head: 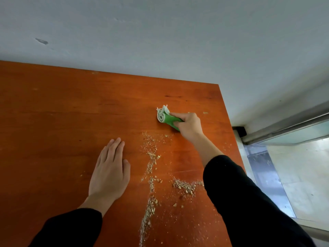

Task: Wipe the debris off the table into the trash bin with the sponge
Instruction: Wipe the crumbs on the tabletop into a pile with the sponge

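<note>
Crumbly debris (pixel 148 212); right hand (pixel 189 124) grips sponge (pixel 164 116).

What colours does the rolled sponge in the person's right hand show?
The rolled sponge is green outside, white at its coiled end; head view.

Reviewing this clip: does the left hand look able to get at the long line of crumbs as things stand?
Probably yes. The left hand lies flat and empty on the table, just beside the line of crumbs, with bare wood between them and nothing in the way.
</note>
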### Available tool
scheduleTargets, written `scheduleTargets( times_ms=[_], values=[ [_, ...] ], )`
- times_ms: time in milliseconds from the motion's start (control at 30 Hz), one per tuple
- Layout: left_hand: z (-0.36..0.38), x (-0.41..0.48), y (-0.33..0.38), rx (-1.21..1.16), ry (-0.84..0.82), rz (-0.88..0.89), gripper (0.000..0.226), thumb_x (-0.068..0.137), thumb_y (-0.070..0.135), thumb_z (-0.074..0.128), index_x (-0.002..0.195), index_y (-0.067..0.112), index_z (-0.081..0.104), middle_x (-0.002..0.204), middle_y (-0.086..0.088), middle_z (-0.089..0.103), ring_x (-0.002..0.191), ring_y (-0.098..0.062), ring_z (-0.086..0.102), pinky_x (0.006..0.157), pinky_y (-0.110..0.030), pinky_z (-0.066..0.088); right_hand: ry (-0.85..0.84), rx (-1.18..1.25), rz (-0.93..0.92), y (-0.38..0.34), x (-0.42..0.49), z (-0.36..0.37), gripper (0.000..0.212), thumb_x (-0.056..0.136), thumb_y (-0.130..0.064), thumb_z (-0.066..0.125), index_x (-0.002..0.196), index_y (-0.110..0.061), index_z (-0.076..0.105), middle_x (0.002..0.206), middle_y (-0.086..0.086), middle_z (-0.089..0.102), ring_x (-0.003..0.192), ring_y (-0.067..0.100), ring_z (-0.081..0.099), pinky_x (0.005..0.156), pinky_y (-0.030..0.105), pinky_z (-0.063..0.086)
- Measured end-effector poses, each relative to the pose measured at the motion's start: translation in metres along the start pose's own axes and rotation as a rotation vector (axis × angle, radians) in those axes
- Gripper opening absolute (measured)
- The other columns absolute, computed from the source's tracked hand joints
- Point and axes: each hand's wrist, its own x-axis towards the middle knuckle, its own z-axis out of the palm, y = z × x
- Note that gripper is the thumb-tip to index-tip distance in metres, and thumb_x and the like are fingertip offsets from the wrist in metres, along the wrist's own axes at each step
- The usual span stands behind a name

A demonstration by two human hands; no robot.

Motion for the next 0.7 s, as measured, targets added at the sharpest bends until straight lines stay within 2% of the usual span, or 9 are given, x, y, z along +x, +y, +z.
scheduleTargets(
  times_ms=[67, 133, 300, 400, 500, 567, 633, 700],
  values=[
    [0.001, 0.000, -0.001, 0.003, -0.001, 0.000, 0.061, 0.094, 0.035, 0.018, 0.149, 0.011, 0.024, 0.157, -0.002, 0.021, 0.146, -0.013, 0.009, 0.116, -0.028, 0.002, -0.097, -0.075, -0.055, 0.000, -0.001, 0.007, 0.041, 0.086, 0.001, 0.056, 0.114, -0.026, 0.068, 0.111, 0.006, 0.070, 0.047, 0.012, 0.044, 0.039, 0.019, 0.036],
    [0.000, 0.000, -0.001, 0.010, 0.001, 0.008, 0.062, 0.093, 0.036, 0.018, 0.149, 0.010, 0.026, 0.157, -0.003, 0.023, 0.146, -0.014, 0.011, 0.116, -0.028, 0.004, -0.200, -0.146, -0.095, 0.000, -0.009, 0.008, 0.043, 0.085, 0.003, 0.056, 0.114, -0.027, 0.068, 0.117, 0.003, 0.068, 0.047, 0.011, 0.047, 0.041, 0.020, 0.041],
    [-0.001, -0.001, -0.002, 0.006, -0.006, 0.008, 0.060, 0.094, 0.033, 0.021, 0.148, 0.009, 0.028, 0.156, -0.003, 0.024, 0.146, -0.015, 0.011, 0.117, -0.030, 0.006, -0.404, -0.271, -0.182, 0.013, -0.049, 0.002, 0.050, 0.080, 0.010, 0.050, 0.111, -0.023, 0.070, 0.119, -0.003, 0.067, 0.050, 0.001, 0.053, 0.043, 0.012, 0.041],
    [-0.003, -0.002, 0.000, 0.000, -0.006, 0.014, 0.054, 0.098, 0.028, 0.029, 0.148, 0.008, 0.027, 0.157, -0.004, 0.023, 0.146, -0.016, 0.010, 0.117, -0.030, 0.005, -0.558, -0.274, -0.175, 0.021, -0.073, -0.005, 0.045, 0.079, 0.009, 0.054, 0.108, -0.021, 0.071, 0.111, -0.003, 0.071, 0.068, 0.009, 0.064, 0.059, 0.026, 0.055],
    [-0.004, -0.002, 0.000, -0.001, -0.010, 0.016, 0.054, 0.099, 0.027, 0.030, 0.149, 0.008, 0.025, 0.158, -0.004, 0.020, 0.147, -0.015, 0.007, 0.116, -0.029, 0.002, -0.683, -0.131, -0.058, 0.024, -0.084, -0.018, 0.040, 0.079, 0.007, 0.057, 0.100, -0.023, 0.074, 0.095, -0.003, 0.074, 0.066, 0.018, 0.055, 0.058, 0.030, 0.047],
    [-0.004, -0.002, 0.001, 0.005, -0.004, 0.015, 0.056, 0.097, 0.030, 0.025, 0.149, 0.008, 0.026, 0.157, -0.004, 0.021, 0.147, -0.016, 0.008, 0.116, -0.028, 0.002, -0.600, 0.000, 0.040, 0.022, -0.078, -0.027, 0.040, 0.081, 0.006, 0.057, 0.099, -0.027, 0.072, 0.093, -0.008, 0.073, 0.074, 0.015, 0.057, 0.064, 0.024, 0.047],
    [-0.002, -0.001, 0.000, -0.005, -0.005, 0.011, 0.056, 0.097, 0.029, 0.026, 0.148, 0.008, 0.027, 0.157, -0.004, 0.022, 0.146, -0.015, 0.009, 0.116, -0.028, 0.002, -0.390, 0.092, 0.101, 0.019, -0.059, -0.030, 0.039, 0.083, 0.004, 0.059, 0.107, -0.024, 0.069, 0.101, -0.009, 0.071, 0.087, 0.015, 0.063, 0.069, 0.019, 0.050],
    [0.000, -0.001, 0.000, -0.019, -0.009, 0.006, 0.053, 0.099, 0.026, 0.031, 0.149, 0.009, 0.026, 0.157, -0.003, 0.021, 0.147, -0.015, 0.007, 0.116, -0.028, 0.001, -0.173, 0.194, 0.135, 0.014, -0.036, -0.027, 0.039, 0.083, 0.002, 0.061, 0.114, -0.021, 0.067, 0.109, -0.007, 0.068, 0.095, 0.013, 0.062, 0.066, 0.014, 0.048]
  ],
)
